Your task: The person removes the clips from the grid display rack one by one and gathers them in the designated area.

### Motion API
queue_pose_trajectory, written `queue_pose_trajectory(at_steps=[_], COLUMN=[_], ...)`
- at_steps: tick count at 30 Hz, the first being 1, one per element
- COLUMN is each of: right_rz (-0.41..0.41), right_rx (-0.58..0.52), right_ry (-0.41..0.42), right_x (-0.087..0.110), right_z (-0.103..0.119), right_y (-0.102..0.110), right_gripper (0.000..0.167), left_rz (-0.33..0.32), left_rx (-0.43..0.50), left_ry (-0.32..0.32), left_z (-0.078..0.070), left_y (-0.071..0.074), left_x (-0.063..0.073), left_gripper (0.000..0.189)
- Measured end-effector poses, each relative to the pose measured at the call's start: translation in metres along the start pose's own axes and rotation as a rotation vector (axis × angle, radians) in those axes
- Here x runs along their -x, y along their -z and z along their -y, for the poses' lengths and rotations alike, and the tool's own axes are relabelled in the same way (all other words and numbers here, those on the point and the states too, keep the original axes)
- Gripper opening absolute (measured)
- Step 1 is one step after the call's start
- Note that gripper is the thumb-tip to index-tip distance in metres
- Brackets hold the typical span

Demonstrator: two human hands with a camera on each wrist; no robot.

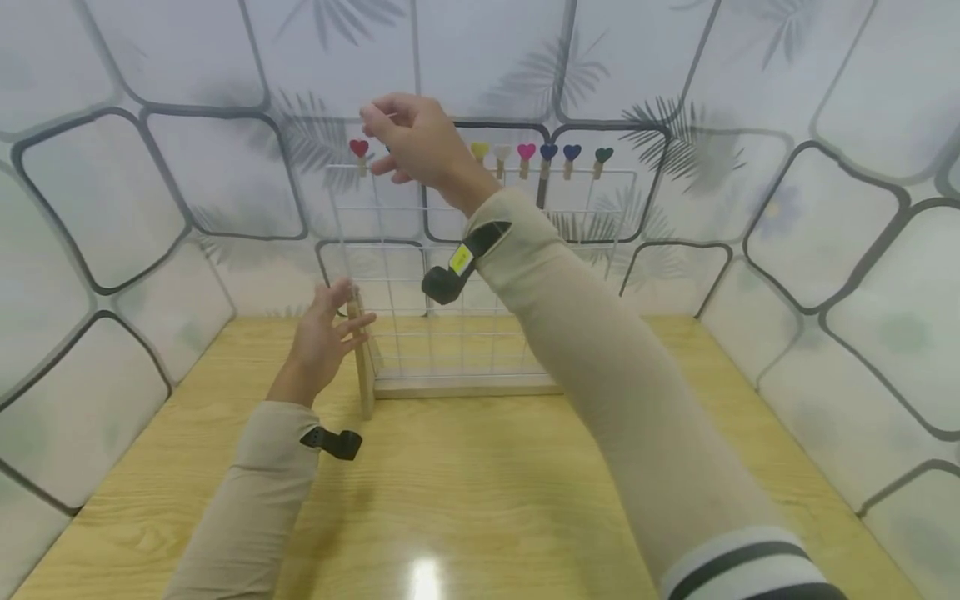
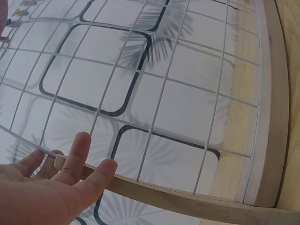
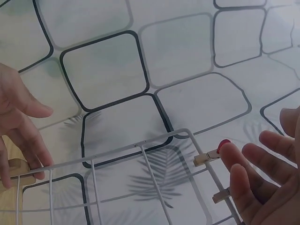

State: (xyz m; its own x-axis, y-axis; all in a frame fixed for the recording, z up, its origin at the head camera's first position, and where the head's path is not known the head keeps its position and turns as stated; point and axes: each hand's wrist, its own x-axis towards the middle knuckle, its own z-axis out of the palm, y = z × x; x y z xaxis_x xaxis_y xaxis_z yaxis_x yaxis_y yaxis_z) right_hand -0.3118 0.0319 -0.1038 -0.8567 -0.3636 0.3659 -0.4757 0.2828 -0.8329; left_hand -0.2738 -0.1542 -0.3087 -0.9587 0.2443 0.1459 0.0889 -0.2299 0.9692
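Note:
A white wire grid rack (image 1: 450, 334) stands in a wooden base (image 1: 465, 387). Small clothespins with heart tops line its upper wire, among them a red-heart clothespin (image 1: 359, 148) at the left end and a green-heart clothespin (image 1: 603, 156) at the right. My right hand (image 1: 420, 137) hovers by the left end of this row, fingers loosely bent, and I see nothing in its grasp. In the right wrist view, its fingertips overlap the red heart; a second clothespin (image 3: 221, 195) lies beside the thumb. My left hand (image 1: 317, 342) touches the rack's left wooden post (image 1: 363, 367) with fairly straight, spread fingers.
Beneath the rack is a wood-grain tabletop (image 1: 465, 483). Patterned walls (image 1: 825, 225) with dark rounded outlines and leaf prints enclose the back and both sides. Yellow (image 1: 479, 151), pink (image 1: 527, 152) and dark blue (image 1: 572, 152) heart clothespins sit along the top wire.

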Motion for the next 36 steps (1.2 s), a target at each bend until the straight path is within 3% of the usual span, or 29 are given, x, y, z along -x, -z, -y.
queue_pose_trajectory(at_steps=[6, 10, 20, 26, 29, 36], right_rz=[0.041, 0.057, -0.037, -0.087, -0.131, -0.191], right_rx=[0.27, 0.404, 0.513, 0.557, 0.515, 0.239], right_ry=[-0.096, -0.114, -0.176, -0.139, -0.126, -0.07], right_x=[-0.01, -0.016, -0.023, -0.022, -0.021, -0.015], right_z=[0.005, 0.007, 0.008, 0.006, 0.004, -0.004], right_y=[-0.01, -0.017, -0.029, -0.034, -0.036, -0.033], right_gripper=[0.038, 0.037, 0.021, 0.015, 0.011, 0.01], left_rz=[-0.02, -0.032, -0.048, -0.05, -0.051, -0.043], left_rx=[0.011, -0.011, -0.049, -0.068, -0.079, -0.089], left_ry=[-0.014, -0.021, -0.003, -0.002, -0.004, 0.0], left_z=[0.003, 0.003, 0.003, 0.003, 0.003, 0.001], left_y=[0.0, -0.001, -0.003, -0.002, -0.003, -0.004], left_x=[-0.001, -0.002, -0.002, -0.002, -0.002, -0.001], left_gripper=[0.075, 0.075, 0.074, 0.073, 0.073, 0.072])
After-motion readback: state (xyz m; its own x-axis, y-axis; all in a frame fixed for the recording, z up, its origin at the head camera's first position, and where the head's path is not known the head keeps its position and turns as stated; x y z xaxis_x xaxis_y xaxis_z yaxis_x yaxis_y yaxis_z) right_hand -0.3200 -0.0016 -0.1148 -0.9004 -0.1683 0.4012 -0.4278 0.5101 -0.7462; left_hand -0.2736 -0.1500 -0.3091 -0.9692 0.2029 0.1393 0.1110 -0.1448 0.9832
